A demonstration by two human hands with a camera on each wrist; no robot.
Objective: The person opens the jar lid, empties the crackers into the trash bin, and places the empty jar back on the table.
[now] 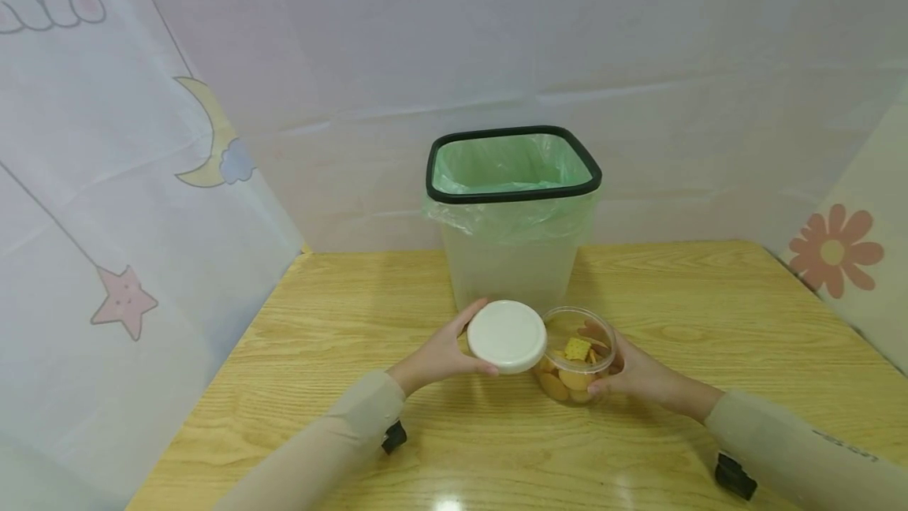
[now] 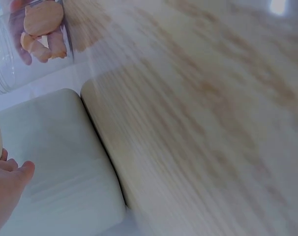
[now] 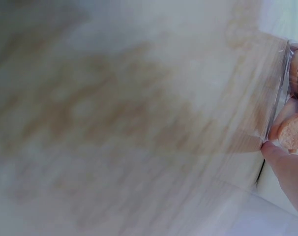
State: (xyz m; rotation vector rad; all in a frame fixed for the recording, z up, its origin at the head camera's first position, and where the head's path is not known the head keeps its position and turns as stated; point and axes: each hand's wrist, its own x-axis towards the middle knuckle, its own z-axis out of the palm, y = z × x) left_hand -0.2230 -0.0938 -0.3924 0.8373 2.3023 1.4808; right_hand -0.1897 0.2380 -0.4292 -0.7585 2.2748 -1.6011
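both wrist views motion-blurred, jar (image 3: 292,93) cut off at right edge, bin's (image 1: 513,219) base hidden behind lid (image 1: 507,336)

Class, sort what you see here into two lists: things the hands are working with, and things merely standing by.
In hand:
left hand holding white lid
right hand holding clear jar of biscuits

Standing by:
lined waste bin
wooden table
patterned curtains

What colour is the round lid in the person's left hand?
White. The round plastic lid, held by the left hand, shows best in the head view.
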